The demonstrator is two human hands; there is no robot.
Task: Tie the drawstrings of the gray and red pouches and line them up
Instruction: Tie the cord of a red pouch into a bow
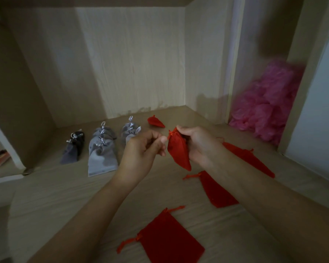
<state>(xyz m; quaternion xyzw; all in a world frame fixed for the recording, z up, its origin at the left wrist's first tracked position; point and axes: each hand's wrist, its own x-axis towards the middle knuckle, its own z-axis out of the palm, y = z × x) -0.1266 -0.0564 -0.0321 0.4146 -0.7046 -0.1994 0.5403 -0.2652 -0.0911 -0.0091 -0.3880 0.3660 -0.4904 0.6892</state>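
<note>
Up over the middle of the shelf, the right hand [198,143] cradles a limp, feather-light red pouch [178,149] by its gathered neck while the left hand [142,149] pinches toward the thin, likely slippery drawstring [171,134], the best place to grip.

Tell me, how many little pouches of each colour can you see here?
Red pouches: 5. One is held in the right hand, one lies tied at the back, and three lie loose on the wooden surface at and.
Gray pouches: they overlap in three piles; about 6, exact count unclear.
Total: about 11.
</note>
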